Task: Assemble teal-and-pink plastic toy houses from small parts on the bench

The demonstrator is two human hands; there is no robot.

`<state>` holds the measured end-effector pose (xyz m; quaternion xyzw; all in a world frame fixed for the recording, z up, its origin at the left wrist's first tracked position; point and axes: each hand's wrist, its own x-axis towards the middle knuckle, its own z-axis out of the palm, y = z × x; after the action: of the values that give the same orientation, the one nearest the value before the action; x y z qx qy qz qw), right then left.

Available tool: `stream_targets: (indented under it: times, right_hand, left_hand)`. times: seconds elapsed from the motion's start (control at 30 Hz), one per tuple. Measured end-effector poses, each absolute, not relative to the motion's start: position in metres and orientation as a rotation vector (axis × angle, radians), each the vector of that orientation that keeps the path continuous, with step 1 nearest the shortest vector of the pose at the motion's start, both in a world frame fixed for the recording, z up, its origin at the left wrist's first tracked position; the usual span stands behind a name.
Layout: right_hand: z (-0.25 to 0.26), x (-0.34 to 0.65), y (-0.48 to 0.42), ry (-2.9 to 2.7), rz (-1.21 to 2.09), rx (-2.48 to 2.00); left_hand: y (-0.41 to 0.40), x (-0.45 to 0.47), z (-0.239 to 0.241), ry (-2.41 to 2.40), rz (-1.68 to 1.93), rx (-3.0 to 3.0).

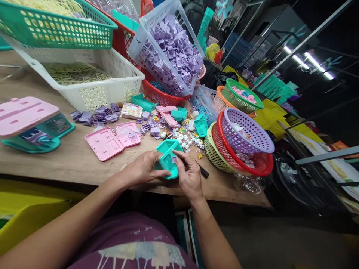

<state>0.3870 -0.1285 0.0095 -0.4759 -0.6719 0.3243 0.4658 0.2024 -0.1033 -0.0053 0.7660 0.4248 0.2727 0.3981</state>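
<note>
In the head view, a teal tray [167,163] is being gripped from its left by the left hand [143,168] near the front edge of the table [70,164], while a small purple piece [173,159] is being pinched at the tray by the right hand [191,178], 2 pink panels [104,144] being supported nearby.

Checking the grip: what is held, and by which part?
The left hand holds a teal container by its left side; the right hand is at a small purple piece, grip unclear.

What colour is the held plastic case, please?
The plastic case is teal, best seen in the head view.
</note>
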Motion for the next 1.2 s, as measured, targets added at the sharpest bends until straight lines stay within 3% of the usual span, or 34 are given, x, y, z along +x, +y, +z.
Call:
stream_targets:
  times: [0.27,0.43,0.7,1.2]
  right_hand:
    - [-0.006,0.389,-0.135,-1.777,0.385,-1.301]
    - [0.008,0.403,-0.137,-2.02,0.368,-1.29]
    - [-0.003,0.397,-0.138,-1.845,0.427,-1.289]
    - [0.02,0.4,-0.137,-2.469,-0.167,-1.312]
  left_hand:
    - [-0.104,0.204,-0.009,1.103,0.73,1.947]
    - [-0.106,0.207,-0.006,1.1,0.72,1.986]
    - [-0.107,0.21,-0.008,1.147,0.675,2.043]
    - [-0.115,0.218,-0.005,1.163,0.626,2.344]
